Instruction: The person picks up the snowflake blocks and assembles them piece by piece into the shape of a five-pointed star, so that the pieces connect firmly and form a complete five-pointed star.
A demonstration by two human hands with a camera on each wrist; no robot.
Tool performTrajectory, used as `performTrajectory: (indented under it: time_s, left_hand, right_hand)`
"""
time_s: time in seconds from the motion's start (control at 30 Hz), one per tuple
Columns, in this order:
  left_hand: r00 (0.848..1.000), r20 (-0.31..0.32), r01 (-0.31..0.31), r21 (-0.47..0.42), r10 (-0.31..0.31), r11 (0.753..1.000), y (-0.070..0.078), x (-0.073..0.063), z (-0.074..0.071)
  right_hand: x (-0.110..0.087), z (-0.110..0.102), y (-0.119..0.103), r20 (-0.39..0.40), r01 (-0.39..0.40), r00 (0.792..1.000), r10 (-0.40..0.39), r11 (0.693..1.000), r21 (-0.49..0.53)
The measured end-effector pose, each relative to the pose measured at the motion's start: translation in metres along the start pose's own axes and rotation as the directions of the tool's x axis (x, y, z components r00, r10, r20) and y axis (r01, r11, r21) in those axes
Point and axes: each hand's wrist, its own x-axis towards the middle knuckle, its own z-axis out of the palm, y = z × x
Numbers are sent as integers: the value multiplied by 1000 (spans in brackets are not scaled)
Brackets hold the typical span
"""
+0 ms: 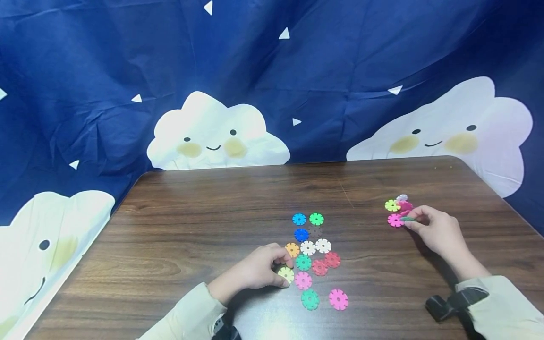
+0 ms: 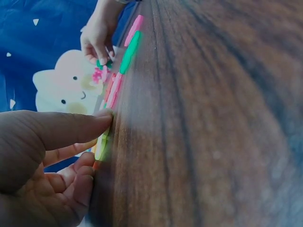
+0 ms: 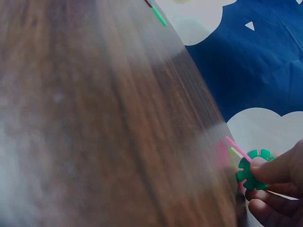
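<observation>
My right hand (image 1: pixel 437 231) pinches a green snowflake building disc (image 3: pixel 255 169) on edge between thumb and fingers. It is right over a small cluster at the right of the table, next to a pink disc (image 1: pixel 395 220). Near the table's middle, my left hand (image 1: pixel 259 267) has its thumb and curled fingers at opposite edges of a pale yellow disc (image 1: pixel 286 275), which lies flat. Beside that hand lie an orange disc (image 1: pixel 292 250), a teal disc (image 1: pixel 303 262) and another pink disc (image 1: pixel 303 280). In the left wrist view these discs line up almost edge-on.
Blue, green, white and red discs, with a dark one (image 1: pixel 315 231), continue the middle group. Closer to me lie a green disc (image 1: pixel 310 299) and a pink one (image 1: pixel 338 299). The right cluster also has a yellow disc (image 1: pixel 392 205). A blue cloud-print curtain (image 1: pixel 323 71) hangs behind the wooden table (image 1: pixel 191 212).
</observation>
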Motion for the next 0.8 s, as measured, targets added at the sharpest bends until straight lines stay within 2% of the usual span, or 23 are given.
performTrajectory:
  time_s: [0.33, 0.5, 0.63, 0.7, 0.8]
  left_hand:
    - [1000, 2, 6, -1, -6, 1000, 1, 2, 0]
    - [1000, 1, -3, 1, 3, 1000, 1, 2, 0]
    - [1000, -2, 4, -3, -4, 1000, 0, 2, 0]
    - [1000, -3, 9, -6, -9, 1000, 0, 2, 0]
    - [1000, -1, 26, -4, -26, 1000, 0, 2, 0]
  right_hand:
    - [-4, -8, 0, 4, -5, 1000, 5, 1000, -28]
    - [-5, -13, -17, -49, 24, 999, -24, 1000, -1]
    - [-3, -10, -35, -87, 86, 993, -82, 995, 44]
    - [-2, -6, -45, -68, 122, 991, -117, 990, 72]
    - [0, 5, -62, 26, 165, 985, -170, 978, 131]
